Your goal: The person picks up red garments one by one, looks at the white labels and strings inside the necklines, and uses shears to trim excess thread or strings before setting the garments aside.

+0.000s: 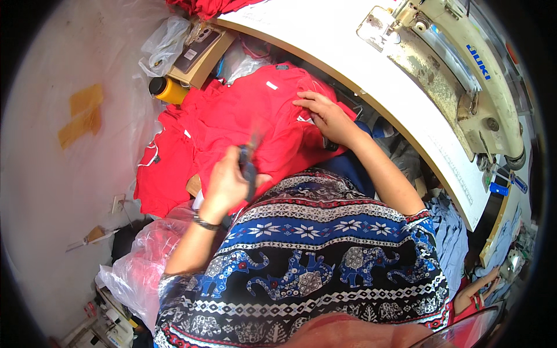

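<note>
Red garments (243, 110) lie in a loose heap over my lap and against the table edge, with small white labels showing on them. My left hand (226, 180) is closed around a pair of dark-handled scissors (248, 168); their pointed end is smeared by motion above the red cloth. My right hand (328, 119) lies on the right part of the garments with its fingers stretched out, next to a white tag (304, 119). Below that palm sits a small dark object (331, 144) that I cannot make out.
A sewing machine (493, 75) stands on the white table (325, 35) at right. Far left are a cardboard box (209, 58), a yellow bottle (169, 91) and a plastic bag (165, 46). More clear plastic (136, 255) lies lower left. Another person's hand (492, 281) shows at lower right.
</note>
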